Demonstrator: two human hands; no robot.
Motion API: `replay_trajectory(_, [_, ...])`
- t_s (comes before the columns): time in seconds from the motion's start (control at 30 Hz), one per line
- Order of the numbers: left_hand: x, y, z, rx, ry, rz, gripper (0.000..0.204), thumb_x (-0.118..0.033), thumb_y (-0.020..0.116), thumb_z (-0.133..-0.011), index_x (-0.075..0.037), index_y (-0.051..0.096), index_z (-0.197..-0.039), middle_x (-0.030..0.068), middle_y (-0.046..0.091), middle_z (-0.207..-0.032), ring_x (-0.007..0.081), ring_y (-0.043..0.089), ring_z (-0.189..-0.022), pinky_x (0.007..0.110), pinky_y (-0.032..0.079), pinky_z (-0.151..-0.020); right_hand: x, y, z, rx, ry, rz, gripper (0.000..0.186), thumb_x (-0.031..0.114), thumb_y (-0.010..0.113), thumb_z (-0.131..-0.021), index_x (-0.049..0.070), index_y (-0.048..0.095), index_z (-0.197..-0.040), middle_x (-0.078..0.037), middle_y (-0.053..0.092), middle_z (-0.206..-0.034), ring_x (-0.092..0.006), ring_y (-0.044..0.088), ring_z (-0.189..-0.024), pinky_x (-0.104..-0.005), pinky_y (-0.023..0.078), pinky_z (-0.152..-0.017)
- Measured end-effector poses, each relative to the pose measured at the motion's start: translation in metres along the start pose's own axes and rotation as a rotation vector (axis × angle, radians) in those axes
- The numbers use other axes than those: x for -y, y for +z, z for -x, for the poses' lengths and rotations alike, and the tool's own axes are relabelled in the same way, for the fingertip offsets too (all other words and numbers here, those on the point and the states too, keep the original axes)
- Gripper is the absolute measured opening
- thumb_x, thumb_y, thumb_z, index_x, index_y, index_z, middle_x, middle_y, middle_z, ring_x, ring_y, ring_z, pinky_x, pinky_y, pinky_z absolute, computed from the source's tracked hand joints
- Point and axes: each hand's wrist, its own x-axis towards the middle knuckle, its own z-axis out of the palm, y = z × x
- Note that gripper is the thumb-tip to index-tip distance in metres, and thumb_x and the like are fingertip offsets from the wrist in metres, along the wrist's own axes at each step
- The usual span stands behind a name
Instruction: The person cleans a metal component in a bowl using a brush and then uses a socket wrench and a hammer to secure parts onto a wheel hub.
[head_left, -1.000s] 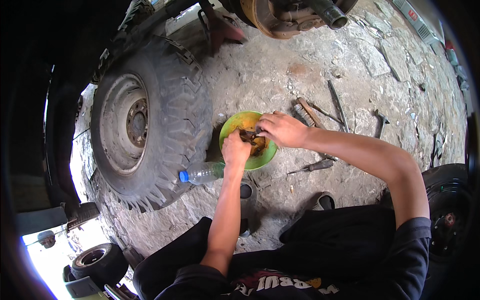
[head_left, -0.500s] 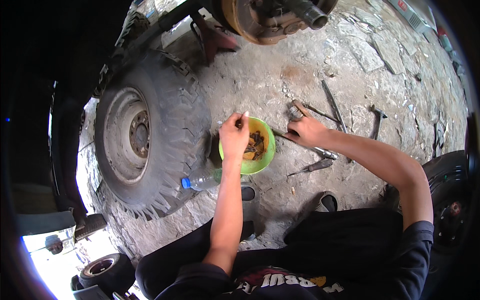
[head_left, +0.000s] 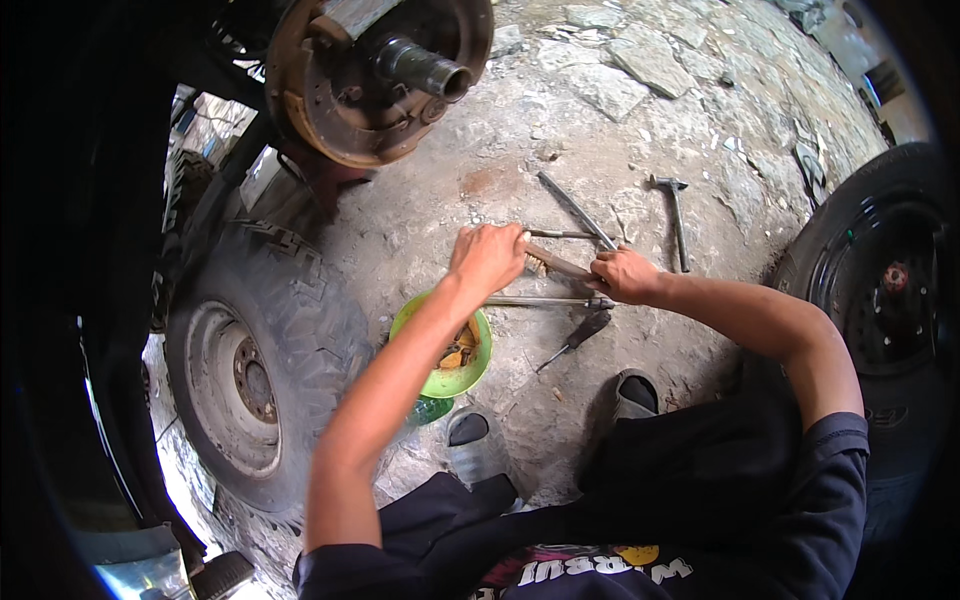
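Note:
My right hand (head_left: pixel 625 277) grips the wooden handle of a bristle brush (head_left: pixel 560 265). Beside the brush's far end, my left hand (head_left: pixel 490 258) is closed in a pinch; what it holds is mostly hidden. Below it sits a green bowl (head_left: pixel 460 369) with rusty-orange contents and small dark parts, partly behind my forearm. A long metal tool (head_left: pixel 545 301) lies beside the bowl, with a dark-handled screwdriver (head_left: pixel 587 326) below it. A steel bar (head_left: pixel 570 200), a thin rod (head_left: pixel 555 234) and a hammer (head_left: pixel 676 220) lie beyond.
A large treaded wheel (head_left: pixel 255 390) is at left, a black wheel (head_left: pixel 875 310) at right. A rusty hub with protruding spindle (head_left: pixel 420 72) overhangs the upper left. My sandalled feet (head_left: pixel 470 432) are on the rough stone floor (head_left: pixel 630 140). The bottle beside the bowl is mostly hidden.
My left hand has left the bowl and moved up and right to the brush. My right hand also left the bowl and now holds the brush. The view has shifted.

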Motion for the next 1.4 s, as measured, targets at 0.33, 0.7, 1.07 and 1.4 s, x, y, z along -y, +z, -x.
replay_trajectory(0.33, [0.010, -0.070, 0.020, 0.135, 0.154, -0.504, 0.036, -0.036, 0.058, -0.092, -0.001, 0.063, -0.097, 0.0167, 0.069, -0.085, 0.0331, 0.065, -0.095, 0.050, 0.043, -0.087, 0.002, 0.001, -0.021, 0.107, 0.188, 0.065, 0.034, 0.029, 0.063, -0.087, 0.002, 0.054, -0.105, -0.019, 0.056, -0.111, -0.0349, 0.060, -0.102, -0.0481, 0.047, -0.085])
replay_trajectory(0.7, [0.039, -0.018, 0.038, 0.107, 0.080, 0.095, 0.037, -0.033, 0.063, -0.088, 0.002, 0.062, -0.097, 0.0219, 0.067, -0.083, 0.0387, 0.066, -0.084, 0.047, 0.051, -0.077, 0.025, 0.025, -0.045, 0.254, 0.306, 0.153, 0.031, 0.022, 0.060, -0.089, -0.001, 0.054, -0.108, -0.019, 0.063, -0.109, -0.0345, 0.065, -0.098, -0.0457, 0.050, -0.082])
replay_trajectory(1.07, [0.092, 0.001, 0.041, 0.018, -0.038, 0.254, 0.031, -0.029, 0.068, -0.087, 0.001, 0.065, -0.093, 0.0174, 0.069, -0.078, 0.0288, 0.069, -0.075, 0.038, 0.053, -0.069, -0.013, 0.012, -0.047, -0.421, 0.252, -0.168, 0.020, 0.022, 0.058, -0.092, 0.004, 0.051, -0.095, -0.024, 0.060, -0.091, -0.0454, 0.060, -0.082, -0.0517, 0.048, -0.073])
replay_trajectory(1.4, [0.088, 0.005, 0.038, -0.003, 0.028, 0.337, 0.024, -0.021, 0.067, -0.086, 0.001, 0.063, -0.097, 0.0151, 0.069, -0.082, 0.0255, 0.069, -0.078, 0.037, 0.054, -0.072, 0.014, 0.008, -0.039, -0.278, 0.219, 0.022, 0.045, 0.026, 0.069, -0.083, 0.001, 0.046, -0.113, -0.022, 0.050, -0.111, -0.0391, 0.050, -0.109, -0.0479, 0.042, -0.094])
